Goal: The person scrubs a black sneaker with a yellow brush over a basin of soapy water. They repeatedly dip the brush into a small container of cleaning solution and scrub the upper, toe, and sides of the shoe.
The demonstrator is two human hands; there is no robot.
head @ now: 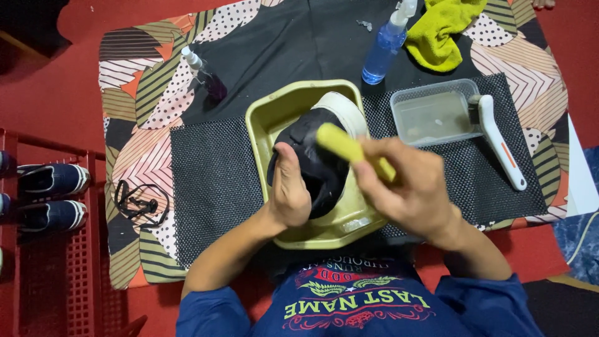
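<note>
A black shoe with a white sole (318,156) lies inside a yellow-green basin (262,125) on a black mesh mat. My left hand (288,187) grips the shoe's left side and steadies it. My right hand (409,187) holds a yellow brush (349,150), its handle end pointing up-left over the shoe. The brush's bristle end is hidden by my fingers.
A clear plastic tub (430,112) of water sits to the right, beside a white-handled brush (499,143). A blue spray bottle (384,50), a yellow cloth (443,28) and a small dark spray bottle (206,75) lie behind. Black laces (140,203) and dark shoes on a red rack (50,193) are at left.
</note>
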